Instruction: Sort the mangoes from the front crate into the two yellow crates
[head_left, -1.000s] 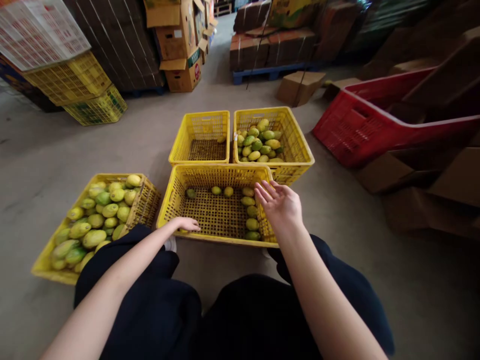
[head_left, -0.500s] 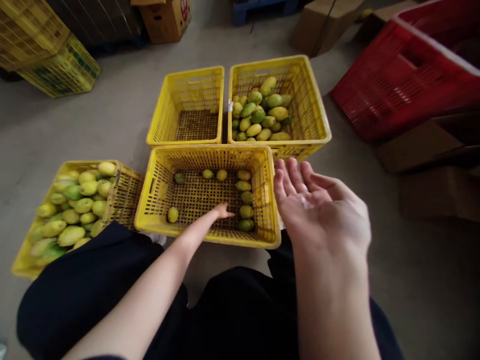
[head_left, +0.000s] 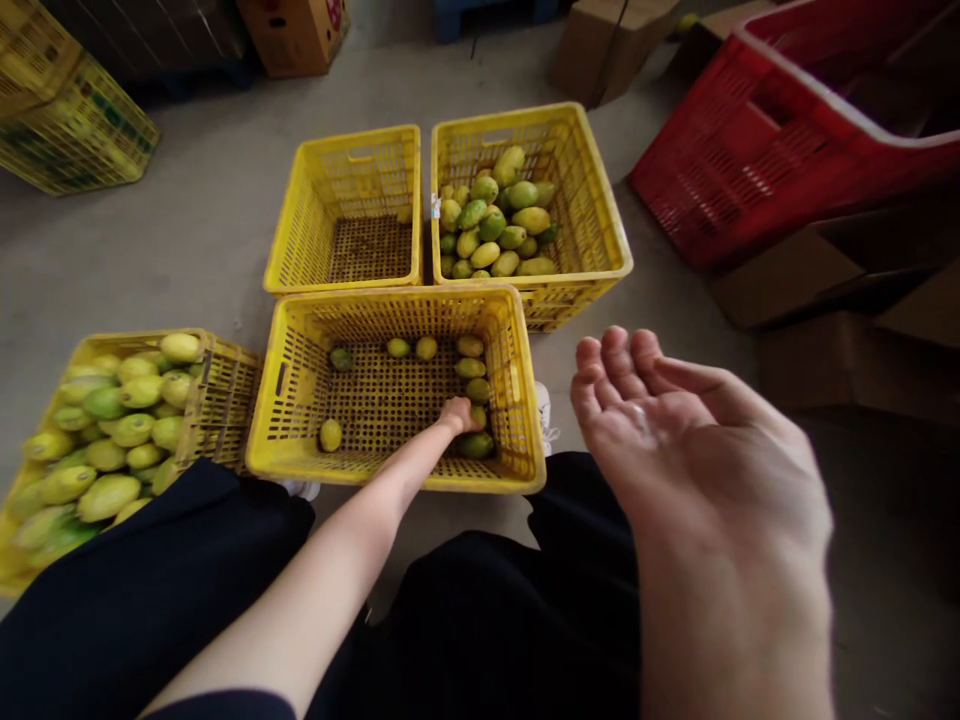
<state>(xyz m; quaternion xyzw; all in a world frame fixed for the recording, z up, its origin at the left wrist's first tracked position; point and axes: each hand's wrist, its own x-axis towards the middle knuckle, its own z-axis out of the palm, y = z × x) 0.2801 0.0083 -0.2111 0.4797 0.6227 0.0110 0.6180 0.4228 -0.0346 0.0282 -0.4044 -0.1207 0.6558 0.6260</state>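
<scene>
My left hand (head_left: 457, 413) reaches down into the near yellow crate (head_left: 300, 455) and rests on a green-yellow mango (head_left: 478, 416) in a row along the crate's right side. Whether the fingers have closed around that fruit I cannot tell. A lone mango (head_left: 329, 434) lies at the crate's near left. My right hand (head_left: 697, 450) hovers palm-up and empty, fingers apart, close to the camera and to the right of the crate.
A full mango crate (head_left: 225, 385) stands at the left, a bare yellow crate (head_left: 352, 160) and a half-filled one (head_left: 600, 240) behind. A red crate (head_left: 720, 170) and cardboard boxes (head_left: 825, 270) lie right. My dark-trousered knees fill the foreground.
My left hand slid right across the near crate's floor onto the mangoes by its right wall. My right hand lifted off the crate rim, turned palm-up and came nearer the camera.
</scene>
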